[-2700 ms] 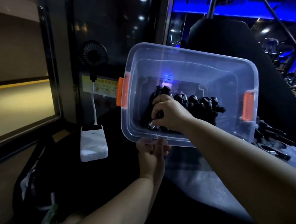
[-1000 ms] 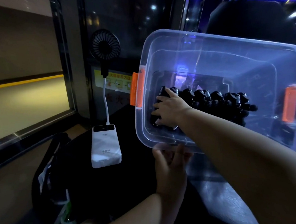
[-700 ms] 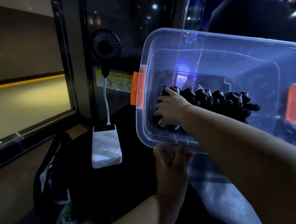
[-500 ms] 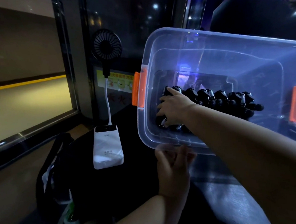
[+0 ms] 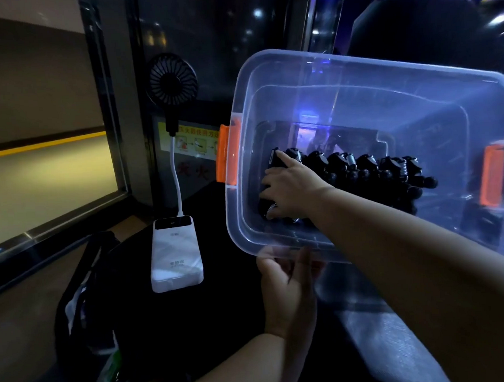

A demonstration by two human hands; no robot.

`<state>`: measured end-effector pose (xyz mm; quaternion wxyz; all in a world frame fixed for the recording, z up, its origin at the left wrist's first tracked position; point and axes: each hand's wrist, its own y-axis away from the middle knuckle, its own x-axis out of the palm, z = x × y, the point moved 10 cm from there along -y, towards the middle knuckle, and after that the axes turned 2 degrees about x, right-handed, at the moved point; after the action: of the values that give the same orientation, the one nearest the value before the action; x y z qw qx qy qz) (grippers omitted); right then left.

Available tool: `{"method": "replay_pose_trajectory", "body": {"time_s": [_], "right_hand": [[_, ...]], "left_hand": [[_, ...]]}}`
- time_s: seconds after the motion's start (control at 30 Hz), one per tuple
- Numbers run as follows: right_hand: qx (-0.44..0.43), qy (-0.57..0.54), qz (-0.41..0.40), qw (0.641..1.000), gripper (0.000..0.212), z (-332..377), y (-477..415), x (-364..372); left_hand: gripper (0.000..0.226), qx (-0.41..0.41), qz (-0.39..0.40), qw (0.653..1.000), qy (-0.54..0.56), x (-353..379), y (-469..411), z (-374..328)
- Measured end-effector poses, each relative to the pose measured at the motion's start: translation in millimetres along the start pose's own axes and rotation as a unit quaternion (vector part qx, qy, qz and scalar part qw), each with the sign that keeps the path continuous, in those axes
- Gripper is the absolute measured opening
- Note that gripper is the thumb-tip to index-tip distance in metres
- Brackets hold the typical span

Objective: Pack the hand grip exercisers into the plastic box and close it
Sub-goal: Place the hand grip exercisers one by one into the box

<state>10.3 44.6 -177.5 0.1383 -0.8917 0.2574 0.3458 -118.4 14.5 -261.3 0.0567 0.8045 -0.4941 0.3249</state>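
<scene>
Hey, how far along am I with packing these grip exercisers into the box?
Done: a row of hand grip exercisers already lies inside the plastic box. In hand: your left hand grips the tilted box's near rim while your right hand rests on the leftmost exerciser. Left: the box has no lid on and its orange latches clip nothing, so closing remains.

1 plastic box (image 5: pixel 355 59), 2 orange latches (image 5: pixel 226 154), 1 fan (image 5: pixel 171 82), 1 power bank (image 5: pixel 175 254), 2 hands (image 5: pixel 289 283); grip exercisers (image 5: pixel 367 166): several, no. unclear.
</scene>
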Motion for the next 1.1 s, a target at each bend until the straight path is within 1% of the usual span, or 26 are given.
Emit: {"method": "replay_pose_trajectory", "body": {"time_s": [0.1,0.2,0.33,0.4,0.47,0.53,0.63,0.77,0.87,1.0,1.1], "right_hand": [[0.01,-0.016,-0.016,1.0,0.051,-3,5,-5],[0.014,-0.026,-0.02,0.999,0.051,-5,10,-10],[0.029,-0.062,-0.039,0.997,0.049,-8,22,-18],[0.049,-0.084,-0.044,0.994,0.049,-14,34,-20],[0.078,-0.118,-0.049,0.989,0.048,-22,49,-19],[0.113,-0.175,-0.07,0.976,0.045,-32,67,-18],[0.142,-0.22,-0.129,0.956,0.045,-43,94,-20],[0.177,-0.225,-0.167,0.943,0.049,-56,128,-16],[0.214,-0.217,-0.205,0.93,0.047,-66,158,-13],[0.285,-0.207,-0.266,0.897,0.04,-87,212,-5],[0.357,-0.188,-0.288,0.868,0.037,-104,260,13]], "left_hand": [[0.053,0.005,0.0,0.999,-0.034,-3,-3,3],[0.056,0.002,-0.003,0.998,-0.058,-5,-4,5],[0.048,0.002,-0.015,0.996,-0.085,-8,-6,5],[0.046,0.002,-0.022,0.995,-0.102,-9,-8,7],[0.039,0.001,-0.032,0.992,-0.121,-11,-8,10],[0.029,0.001,-0.041,0.991,-0.125,-11,-7,7],[0.028,0.011,-0.049,0.99,-0.129,-8,-5,0],[0.023,0.01,-0.041,0.993,-0.107,-2,-4,-3],[0.014,0.006,-0.014,0.997,-0.079,4,-3,-3],[0.008,0.001,-0.004,0.997,-0.079,6,-1,-4],[0.017,-0.027,0.003,0.996,-0.088,9,0,1]]}}
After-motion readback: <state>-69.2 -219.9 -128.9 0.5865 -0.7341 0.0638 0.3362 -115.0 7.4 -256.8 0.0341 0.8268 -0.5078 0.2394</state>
